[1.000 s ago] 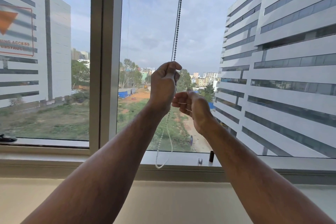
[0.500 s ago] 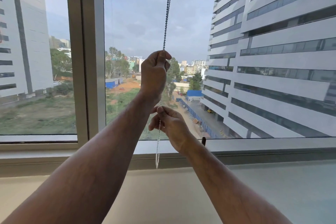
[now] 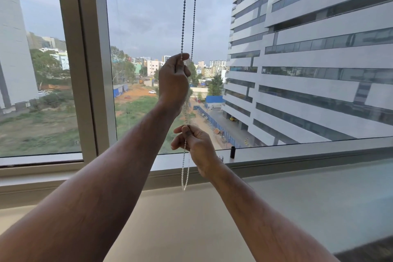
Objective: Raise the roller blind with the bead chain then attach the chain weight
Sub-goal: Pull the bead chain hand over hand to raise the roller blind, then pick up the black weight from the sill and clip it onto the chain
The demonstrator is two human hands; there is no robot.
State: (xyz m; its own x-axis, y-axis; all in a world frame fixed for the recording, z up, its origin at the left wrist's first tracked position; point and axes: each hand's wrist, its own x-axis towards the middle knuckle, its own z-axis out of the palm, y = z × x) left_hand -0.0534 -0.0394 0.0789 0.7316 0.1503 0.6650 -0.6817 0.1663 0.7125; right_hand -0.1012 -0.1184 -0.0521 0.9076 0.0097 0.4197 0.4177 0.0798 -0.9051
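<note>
Centre of the frame: looped grey bead chain point(image 3: 183, 27) hanging as two strands from the top edge, paler and whiter in its lower part, its bottom bend dangling in front of the pale window sill point(image 3: 319, 187) at lower centre. Left hand point(image 3: 173, 80) raised at mid-frame, closed in a fist around the chain, thumb lying across the top. Right hand point(image 3: 194, 143) directly below it, fingers curled, pinching the chain between thumb and forefinger.

Against the frame from half a second before: both hands in much the same places, left above and right below, with the grip on the chain unchanged. Loop at the bottom a little more spread, both strands now separately visible there. View shifted slightly, the grey metal window post point(image 3: 85, 59) at the left somewhat nearer the centre.

On the window ledge just right of the right hand: small black cylinder point(image 3: 232, 152) standing upright, and beside it, nearer the wrist, a tiny clear piece point(image 3: 221, 158), too small to make out. Whether either is the chain weight cannot be told. Roller blind itself out of view above.
</note>
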